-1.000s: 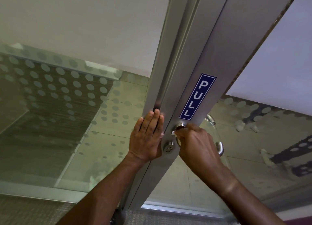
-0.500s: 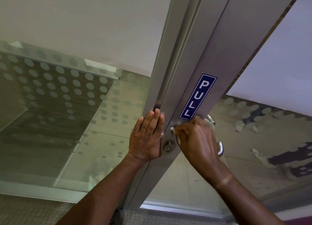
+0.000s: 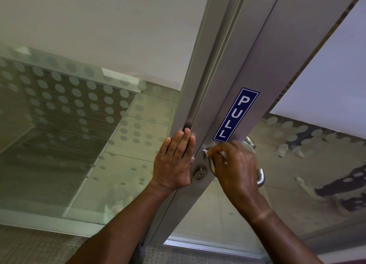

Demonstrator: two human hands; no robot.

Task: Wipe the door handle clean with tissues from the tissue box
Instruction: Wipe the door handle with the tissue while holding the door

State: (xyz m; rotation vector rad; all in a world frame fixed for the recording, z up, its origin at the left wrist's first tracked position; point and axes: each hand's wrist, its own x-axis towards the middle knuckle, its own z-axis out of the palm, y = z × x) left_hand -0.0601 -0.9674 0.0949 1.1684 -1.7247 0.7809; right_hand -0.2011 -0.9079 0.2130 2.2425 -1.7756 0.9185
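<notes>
Pressing flat against the aluminium door frame (image 3: 247,81), the person's left hand (image 3: 174,162) lies with its fingers straight and held together, palm on the metal, gripping nothing. The right hand (image 3: 235,168) is curled closed around a white tissue (image 3: 206,152), of which only a small corner and a sliver between the fingers show. That hand sits over the near end of the steel door handle (image 3: 261,177), covering most of it; the handle's curved far end sticks out to the right of the knuckles, and a second round metal fitting (image 3: 250,141) shows just above the hand, through the glass. Just below and left of the tissue, between the two hands, is the round lock cylinder (image 3: 200,174) with its keyhole. A blue sign reading PULL (image 3: 235,115) runs up the frame directly above the right hand. Glass panels with frosted dots (image 3: 79,97) stand on both sides of the frame. No tissue box is in sight from where I stand.
</notes>
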